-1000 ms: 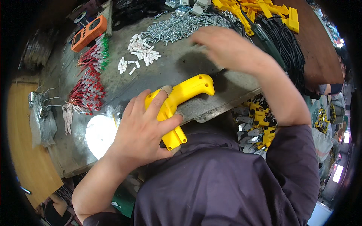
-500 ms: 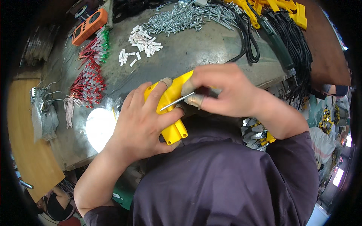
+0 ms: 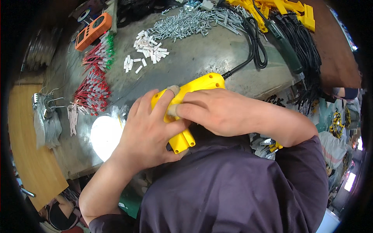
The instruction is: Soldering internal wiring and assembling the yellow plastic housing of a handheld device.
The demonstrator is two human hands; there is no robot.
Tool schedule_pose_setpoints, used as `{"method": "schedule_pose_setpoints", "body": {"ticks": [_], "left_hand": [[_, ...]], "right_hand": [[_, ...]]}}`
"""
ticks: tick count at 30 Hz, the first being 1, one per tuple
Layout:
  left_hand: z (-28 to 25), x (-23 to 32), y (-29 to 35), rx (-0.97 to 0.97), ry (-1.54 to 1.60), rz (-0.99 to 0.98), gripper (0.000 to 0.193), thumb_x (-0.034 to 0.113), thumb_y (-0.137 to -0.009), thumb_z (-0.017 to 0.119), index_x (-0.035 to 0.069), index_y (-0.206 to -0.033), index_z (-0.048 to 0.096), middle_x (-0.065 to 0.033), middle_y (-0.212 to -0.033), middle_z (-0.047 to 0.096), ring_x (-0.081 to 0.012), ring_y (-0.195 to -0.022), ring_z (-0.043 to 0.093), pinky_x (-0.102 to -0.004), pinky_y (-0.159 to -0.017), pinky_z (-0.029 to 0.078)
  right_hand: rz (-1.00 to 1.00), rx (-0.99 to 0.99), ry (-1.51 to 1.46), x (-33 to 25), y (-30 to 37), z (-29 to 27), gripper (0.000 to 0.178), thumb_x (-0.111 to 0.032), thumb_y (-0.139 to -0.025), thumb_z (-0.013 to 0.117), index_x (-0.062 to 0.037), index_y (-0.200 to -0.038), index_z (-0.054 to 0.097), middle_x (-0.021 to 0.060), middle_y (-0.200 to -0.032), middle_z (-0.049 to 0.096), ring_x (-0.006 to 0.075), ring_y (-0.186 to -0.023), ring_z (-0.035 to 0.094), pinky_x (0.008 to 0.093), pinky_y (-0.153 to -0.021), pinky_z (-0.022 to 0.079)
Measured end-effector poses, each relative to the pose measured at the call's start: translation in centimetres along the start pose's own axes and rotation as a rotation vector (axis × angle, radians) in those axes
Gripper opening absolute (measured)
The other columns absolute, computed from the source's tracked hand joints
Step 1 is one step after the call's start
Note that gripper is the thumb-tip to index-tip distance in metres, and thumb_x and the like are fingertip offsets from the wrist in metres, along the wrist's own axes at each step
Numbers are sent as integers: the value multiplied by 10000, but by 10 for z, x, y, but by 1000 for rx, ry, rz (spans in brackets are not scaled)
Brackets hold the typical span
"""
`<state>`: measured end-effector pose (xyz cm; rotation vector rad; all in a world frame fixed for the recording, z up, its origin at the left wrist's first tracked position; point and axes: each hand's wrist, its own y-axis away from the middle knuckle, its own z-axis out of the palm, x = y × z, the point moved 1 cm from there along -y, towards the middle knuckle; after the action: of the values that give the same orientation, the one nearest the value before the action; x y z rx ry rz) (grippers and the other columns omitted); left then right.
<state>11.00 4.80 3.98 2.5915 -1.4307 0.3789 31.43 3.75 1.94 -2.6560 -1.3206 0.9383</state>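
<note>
A yellow plastic housing (image 3: 206,82) with round holes at its corners lies at a slant at the front of the bench, a black cable (image 3: 237,69) running out of its far right end. My left hand (image 3: 147,126) is closed around the near left part, fingers over the top and thumb against the side. Over the middle reaches my right hand (image 3: 210,110), fingers bent and fingertips pressed together against the housing's upper face. Whatever those fingertips hold is hidden. Pale covers wrap some of my fingertips on both hands.
Farther back lie loose screws (image 3: 178,26), white strips (image 3: 149,48), yellow housings (image 3: 307,16) and a dark green screwdriver-like tool (image 3: 285,48). Red and green lamps with leads (image 3: 93,89) and an orange meter (image 3: 93,32) are left. Bagged metal parts (image 3: 46,124) hang beyond.
My right hand has moved left and turned down onto the housing. The thin metal rod it pinched is out of sight. The housing's far right end and cable now show.
</note>
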Motion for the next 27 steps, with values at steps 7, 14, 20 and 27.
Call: {"method": "schedule_pose_setpoints", "body": {"ticks": [7,14,20,27], "left_hand": [[-1,1,2,46,-1,-3,571,365,-518,819,201,-1023,607,-173,-1338,399,-426,-1171,441,-532,-903,422],[0,0,2,44,18,-10,585,364,-513,820,209,-1034,601,-164,-1341,402,-425,-1172,440,-541,-903,420],[0,-1,4,41,25,-14,595,359,-503,820,209,-1036,601,-164,-1343,406,-422,-1175,436,-539,-908,418],[-3,-1,3,8,43,-20,601,337,-537,820,245,-1082,586,-144,-1339,404,-406,-1182,421,-488,-961,379]], "right_hand": [[241,170,533,120,-23,-49,319,-44,-812,591,-53,-1114,491,171,-932,624,359,-932,610,437,-786,493],[343,-65,581,129,-39,-47,419,-19,-776,622,-24,-1150,431,195,-860,620,375,-898,607,451,-756,489],[370,-121,555,126,-44,-48,397,-44,-762,646,-18,-1116,467,193,-869,626,362,-878,615,444,-739,488],[361,32,516,134,-44,-43,230,-53,-771,628,1,-980,546,171,-857,634,371,-862,613,453,-760,480]]}}
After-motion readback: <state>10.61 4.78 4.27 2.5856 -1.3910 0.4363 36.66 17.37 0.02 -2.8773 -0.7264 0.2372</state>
